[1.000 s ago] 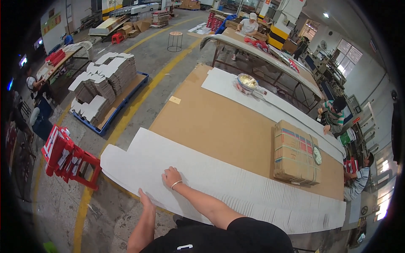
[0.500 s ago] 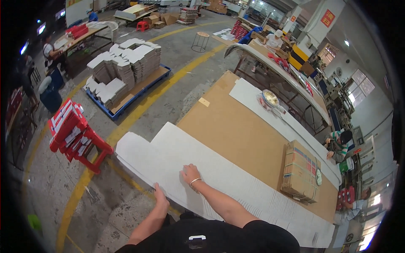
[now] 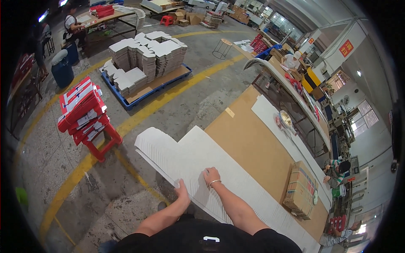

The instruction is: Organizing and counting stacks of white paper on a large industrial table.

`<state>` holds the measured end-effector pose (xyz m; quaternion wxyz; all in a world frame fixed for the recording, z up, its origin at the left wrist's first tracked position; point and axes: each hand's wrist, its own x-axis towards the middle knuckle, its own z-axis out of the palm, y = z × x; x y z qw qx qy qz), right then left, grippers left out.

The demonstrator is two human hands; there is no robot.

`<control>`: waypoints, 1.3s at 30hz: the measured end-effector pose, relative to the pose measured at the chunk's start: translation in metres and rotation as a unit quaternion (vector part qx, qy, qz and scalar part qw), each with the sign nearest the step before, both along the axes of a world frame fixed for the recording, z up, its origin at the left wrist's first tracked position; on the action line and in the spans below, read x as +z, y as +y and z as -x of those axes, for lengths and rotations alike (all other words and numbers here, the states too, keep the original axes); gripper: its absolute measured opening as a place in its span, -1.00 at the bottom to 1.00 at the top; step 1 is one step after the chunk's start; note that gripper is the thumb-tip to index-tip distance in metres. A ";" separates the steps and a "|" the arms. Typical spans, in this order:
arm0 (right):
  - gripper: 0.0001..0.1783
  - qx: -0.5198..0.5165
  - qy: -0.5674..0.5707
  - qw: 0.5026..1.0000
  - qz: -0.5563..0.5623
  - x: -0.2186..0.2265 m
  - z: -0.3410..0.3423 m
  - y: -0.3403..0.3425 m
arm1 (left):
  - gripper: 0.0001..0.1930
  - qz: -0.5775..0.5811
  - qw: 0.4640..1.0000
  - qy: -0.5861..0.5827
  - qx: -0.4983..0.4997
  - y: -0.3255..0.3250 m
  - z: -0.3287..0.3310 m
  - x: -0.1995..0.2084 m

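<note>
A long stack of thin white cardboard sheets (image 3: 166, 149) lies along the near side of the table. Its left end has a stepped outline and sticks out past the brown board, with the sheets' edges fanned into fine ridges. My right hand (image 3: 211, 175), a bracelet on its wrist, rests on top of the sheets with its fingers apart and bent. At the near edge of the stack is my left hand (image 3: 182, 193), one digit pointing up against that edge. Its other fingers are hidden, so its grip cannot be made out.
Beyond the sheets are a brown board (image 3: 236, 137), a strapped carton (image 3: 300, 192) and a bowl (image 3: 285, 119). A red stool (image 3: 110, 141) bears red-and-white folded pieces (image 3: 82, 105). Cut cardboard (image 3: 143, 59) is stacked on a blue pallet (image 3: 126, 104). Other people work at tables around.
The view has shifted, so the scene sits differently in it. The sheets' edges at the left end look more fanned out. My right hand's fingers are more bent; both hands stay at the stack.
</note>
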<state>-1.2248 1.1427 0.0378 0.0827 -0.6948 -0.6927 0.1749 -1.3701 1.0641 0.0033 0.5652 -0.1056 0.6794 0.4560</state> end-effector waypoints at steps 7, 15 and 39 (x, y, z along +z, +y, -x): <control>-0.59 0.015 -0.019 1.000 0.003 -0.004 0.003 0.001 | -0.01 0.019 0.999 0.026 -0.025 0.001 0.001 0.015; -0.55 0.005 -0.041 0.998 0.044 -0.005 0.007 0.014 | 0.00 0.015 0.998 0.008 -0.052 -0.004 0.008 0.011; -0.56 0.031 -0.008 0.999 0.010 -0.005 0.030 0.028 | -0.04 -0.009 0.998 -0.063 -0.006 0.012 0.017 0.001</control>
